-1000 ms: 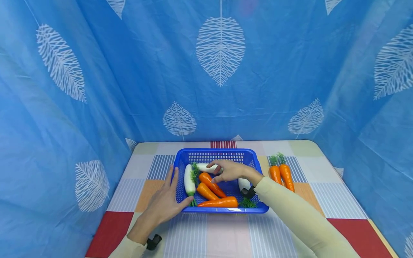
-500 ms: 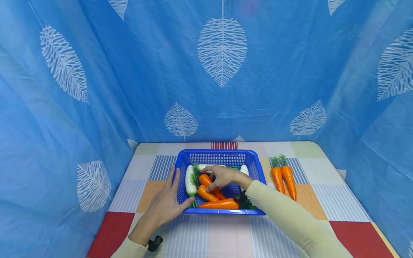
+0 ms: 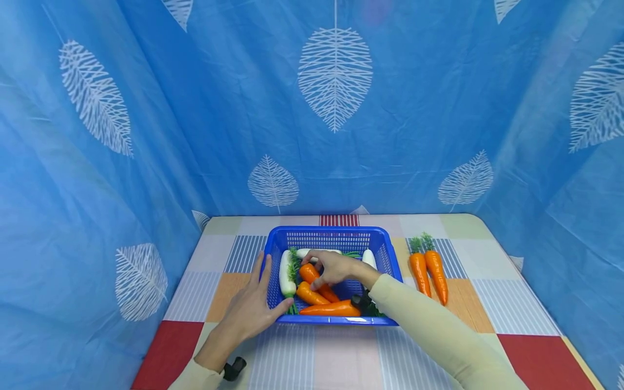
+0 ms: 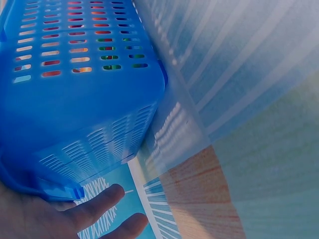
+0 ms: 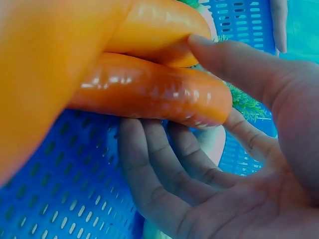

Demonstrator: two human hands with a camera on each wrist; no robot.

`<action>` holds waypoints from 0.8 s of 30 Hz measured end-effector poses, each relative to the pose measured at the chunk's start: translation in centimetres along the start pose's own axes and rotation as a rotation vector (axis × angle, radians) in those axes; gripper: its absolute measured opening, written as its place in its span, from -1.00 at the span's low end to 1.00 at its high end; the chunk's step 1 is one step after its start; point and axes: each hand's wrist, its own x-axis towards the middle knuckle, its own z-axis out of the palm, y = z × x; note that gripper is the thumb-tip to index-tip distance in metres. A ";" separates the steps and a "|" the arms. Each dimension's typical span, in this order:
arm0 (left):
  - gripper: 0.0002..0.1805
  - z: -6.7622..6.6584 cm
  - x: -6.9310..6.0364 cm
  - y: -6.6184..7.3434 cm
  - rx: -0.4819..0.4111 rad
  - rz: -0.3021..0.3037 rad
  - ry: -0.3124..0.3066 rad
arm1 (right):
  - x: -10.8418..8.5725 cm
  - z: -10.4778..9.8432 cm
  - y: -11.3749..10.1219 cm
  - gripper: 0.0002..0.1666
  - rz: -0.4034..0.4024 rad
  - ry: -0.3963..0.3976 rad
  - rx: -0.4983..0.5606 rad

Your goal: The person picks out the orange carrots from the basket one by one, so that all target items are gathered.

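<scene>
A blue plastic basket (image 3: 336,228) holds several orange carrots and white radishes. My right hand (image 3: 333,266) is down inside it, gripping the rearmost carrot (image 5: 164,92). In the right wrist view, curled fingers lie along one side of that carrot, while the thumb reaches over to the neighbouring carrot (image 5: 159,30). A third carrot (image 3: 329,309) lies along the front wall. My left hand (image 3: 246,314) rests at the basket's left front corner, fingers extended along the outside and thumb near the front rim. The right hand's wrist strap covers part of the front carrot's leafy end.
White radishes lie along the basket's left side (image 3: 286,275), back (image 3: 303,253) and right side (image 3: 369,258). To the right of the basket, two carrots (image 3: 436,271) lie side by side on the checked tablecloth (image 3: 341,352). A blue leaf-patterned curtain (image 3: 336,162) surrounds the table.
My right hand has moved left and down from above the basket's middle onto the rearmost carrot, mostly in the first half second. The left hand keeps its place at the basket.
</scene>
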 end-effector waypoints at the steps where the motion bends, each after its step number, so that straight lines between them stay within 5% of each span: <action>1: 0.36 0.0 0.0 0.0 0.000 0.000 0.002 | 0.0 0.0 0.0 -0.29 -0.011 0.003 -0.006; 24: 0.32 0.2 0.0 -0.1 -0.013 0.011 0.026 | -0.4 -0.6 0.0 -0.41 -0.051 0.046 0.075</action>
